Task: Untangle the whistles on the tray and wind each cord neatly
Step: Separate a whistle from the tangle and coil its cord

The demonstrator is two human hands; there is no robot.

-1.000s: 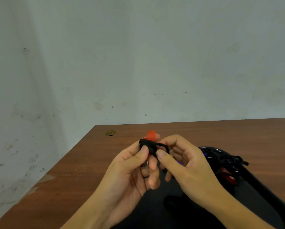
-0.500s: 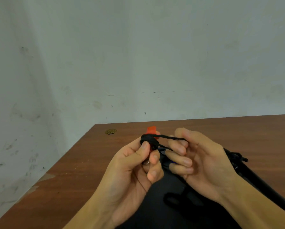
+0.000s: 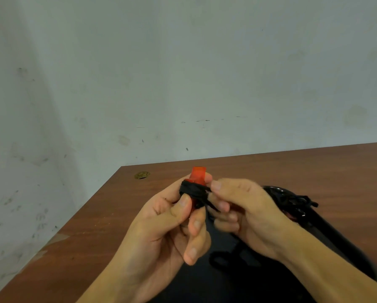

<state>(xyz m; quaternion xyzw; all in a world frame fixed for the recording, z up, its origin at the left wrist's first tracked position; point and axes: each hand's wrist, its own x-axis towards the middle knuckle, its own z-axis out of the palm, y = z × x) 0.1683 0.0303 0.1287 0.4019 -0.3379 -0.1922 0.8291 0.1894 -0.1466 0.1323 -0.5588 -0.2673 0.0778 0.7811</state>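
A: Whistle (image 3: 198,176), orange, item one: where is it sitting?

B: Above the worktop (image 3: 100,219), left hand (image 3: 161,228) gripping it, thumb pinning the wound cord (image 3: 193,191).

A: Change?

B: Right hand (image 3: 240,213) is closing in, pinching the now-short tail beside the whistle; winding nearing completion. Tangle (image 3: 297,203) is waiting on the tray (image 3: 340,241).

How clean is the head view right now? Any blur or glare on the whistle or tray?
Head view: the right hand is motion-smeared at its fingers, the left hand sharper; the red whistle and its wound black cord read clearly; small glare spots on the black tray rim; light is soft and even.
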